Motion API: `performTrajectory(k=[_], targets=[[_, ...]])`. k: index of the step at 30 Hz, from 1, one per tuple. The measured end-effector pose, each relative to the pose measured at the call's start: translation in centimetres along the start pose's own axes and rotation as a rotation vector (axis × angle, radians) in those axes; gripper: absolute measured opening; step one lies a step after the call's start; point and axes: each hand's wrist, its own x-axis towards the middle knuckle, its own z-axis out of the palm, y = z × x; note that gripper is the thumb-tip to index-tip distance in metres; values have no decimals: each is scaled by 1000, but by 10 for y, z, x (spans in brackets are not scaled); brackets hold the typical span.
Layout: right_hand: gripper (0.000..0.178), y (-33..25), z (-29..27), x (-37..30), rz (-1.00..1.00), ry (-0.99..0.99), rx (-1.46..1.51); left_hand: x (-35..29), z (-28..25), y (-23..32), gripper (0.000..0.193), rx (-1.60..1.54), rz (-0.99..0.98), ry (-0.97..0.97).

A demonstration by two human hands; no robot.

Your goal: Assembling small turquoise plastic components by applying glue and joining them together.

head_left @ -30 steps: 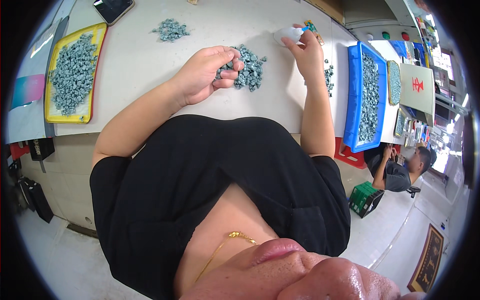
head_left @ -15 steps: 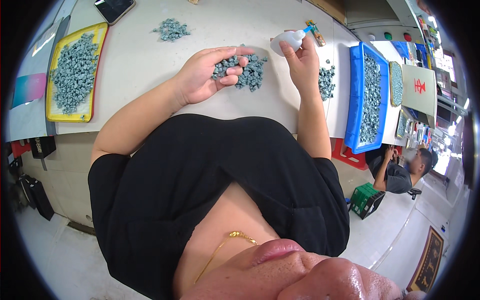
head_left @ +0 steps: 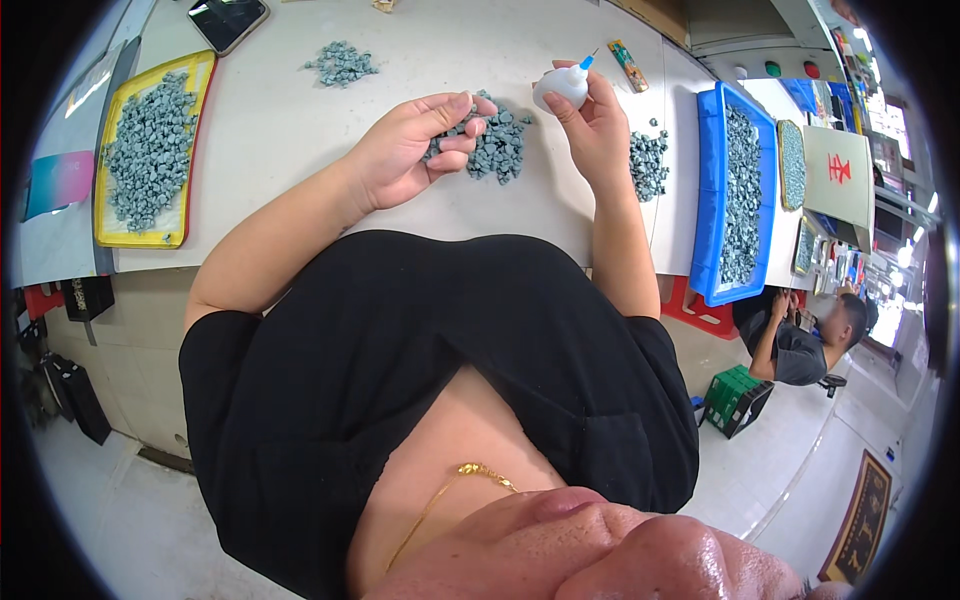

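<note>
My right hand (head_left: 592, 125) is closed around a white squeeze bottle (head_left: 566, 86). Its blue nozzle with a thin needle tip points up and to the right. My left hand (head_left: 405, 150) is turned palm up with curled fingers, the thumb close to the index fingertip. Small grey-green pieces (head_left: 434, 150) show inside its fingers; whether one is pinched at the fingertips is too small to tell. Right beside this hand, a pile of the same grey-green pieces (head_left: 500, 150) lies on the white table (head_left: 300, 150).
A yellow tray (head_left: 106, 200) of pieces stands at the left, and a blue bin (head_left: 707, 200) of them at the right. Smaller heaps lie at the back (head_left: 342, 64) and near my right wrist (head_left: 648, 165). Farther back are a phone (head_left: 228, 22) and a colourful packet (head_left: 628, 66). A person (head_left: 800, 345) sits at right.
The right hand has drawn the bottle slightly left, and its nozzle has turned more upright. The left thumb and index finger have come closer together.
</note>
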Motion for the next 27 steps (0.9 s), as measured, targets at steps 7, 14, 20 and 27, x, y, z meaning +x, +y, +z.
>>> performTrajectory(k=[7,14,20,27], targets=[[41,4,2,0,-39,-20,26,2,3,-4,26,12,39,102],[37,-2,4,-4,-220,10,-142,2,-7,-3,22,-88,53,31],[39,-4,4,-4,-304,54,-311,3,-3,-5,22,-58,93,148],[41,-15,4,-6,-334,33,-426,5,-5,-3,19,-101,89,145]])
